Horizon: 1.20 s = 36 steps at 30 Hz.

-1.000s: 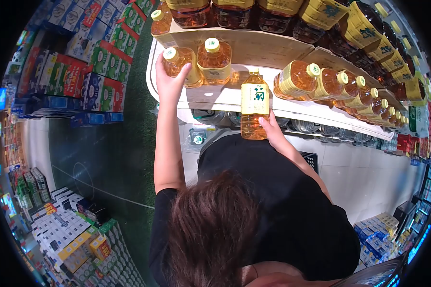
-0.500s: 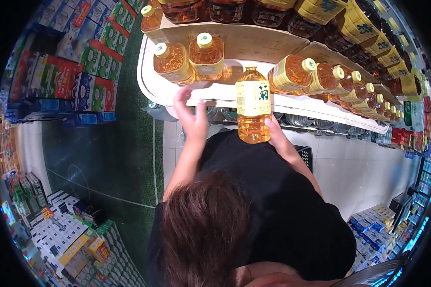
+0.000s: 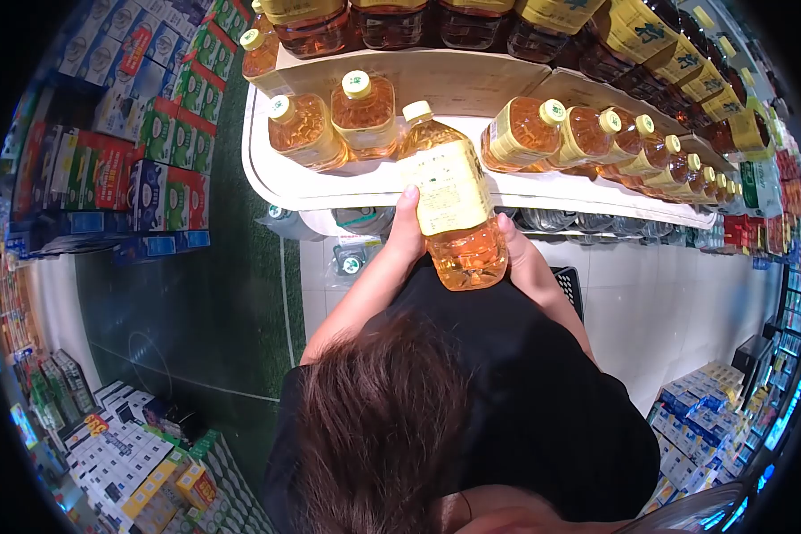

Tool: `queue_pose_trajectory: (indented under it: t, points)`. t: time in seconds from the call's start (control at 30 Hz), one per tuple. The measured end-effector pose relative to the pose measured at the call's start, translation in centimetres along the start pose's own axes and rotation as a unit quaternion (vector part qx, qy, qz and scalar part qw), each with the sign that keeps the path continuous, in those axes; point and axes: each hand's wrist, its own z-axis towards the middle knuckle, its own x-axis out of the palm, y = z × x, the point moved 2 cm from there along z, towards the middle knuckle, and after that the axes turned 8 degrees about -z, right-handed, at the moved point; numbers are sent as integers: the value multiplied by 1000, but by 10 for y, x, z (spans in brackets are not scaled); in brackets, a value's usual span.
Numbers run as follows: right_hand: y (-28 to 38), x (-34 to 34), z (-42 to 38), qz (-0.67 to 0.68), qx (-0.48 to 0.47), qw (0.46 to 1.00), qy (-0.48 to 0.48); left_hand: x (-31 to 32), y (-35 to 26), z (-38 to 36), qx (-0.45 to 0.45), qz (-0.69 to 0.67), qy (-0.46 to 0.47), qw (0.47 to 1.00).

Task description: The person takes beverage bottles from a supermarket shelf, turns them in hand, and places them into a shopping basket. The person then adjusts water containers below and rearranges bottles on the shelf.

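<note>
A large clear bottle of amber cooking oil (image 3: 449, 191) with a yellow label and yellow cap is held between my two hands, in front of the shelf edge. It leans, with its cap toward the shelf and slightly left. My left hand (image 3: 407, 222) grips its left side, the thumb lying against the label. On the lower right side of the bottle, my right hand (image 3: 518, 254) is closed round it; some of its fingers are hidden behind the bottle. Two similar oil bottles (image 3: 365, 116) stand on the white shelf (image 3: 303, 189) to the left.
More oil bottles (image 3: 525, 133) line the shelf on the right, and darker bottles (image 3: 392, 27) fill the raised tier behind. Clear containers (image 3: 351, 258) sit below the shelf. Stacked cartons (image 3: 165, 196) stand at the left. A black crate (image 3: 567, 285) is on the floor at right.
My left hand, open and apart from the bottle before, now grips its left side. The bottle has turned and tilted, its cap moving left and its label facing differently.
</note>
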Motion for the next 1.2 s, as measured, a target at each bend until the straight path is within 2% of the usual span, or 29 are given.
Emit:
queue_pose_trajectory:
  t: [0.07, 0.13, 0.2, 0.33, 0.4, 0.6, 0.73, 0.87, 0.97, 1.07, 1.2]
  points:
    - [-14, -14, 12, 25, 14, 999, 38, -6, 5, 0, -1, -6, -24, 1000]
    - [-45, -55, 43, 45, -6, 991, 126, -13, 8, 1, 5, -9, -27, 1000]
    - [-55, -68, 57, 58, -14, 984, 168, -14, 5, 3, 18, -14, -4, 1000]
    - [-63, -72, 68, 96, -24, 982, 161, -19, 4, 9, 87, 71, 66, 992]
    - [-64, -70, 69, 150, -27, 974, 168, -19, 4, 9, 86, 76, 59, 992]
    - [-65, -53, 69, 166, -2, 980, 109, -28, 5, 6, 70, 79, 12, 994]
    - [-58, -42, 70, 179, -40, 974, 133, -29, 3, 5, 73, 86, -26, 993]
    - [-71, -51, 79, 145, -20, 987, 66, -38, 8, 11, 62, 75, -22, 995]
    - [-76, -55, 78, 145, -33, 988, 50, -45, 14, 15, 48, 71, -27, 996]
    - [-76, -54, 78, 160, -62, 982, 85, -51, 23, 17, 36, 63, -23, 997]
    - [-73, -54, 77, 151, -54, 985, 57, -51, 26, 17, 29, 56, -18, 998]
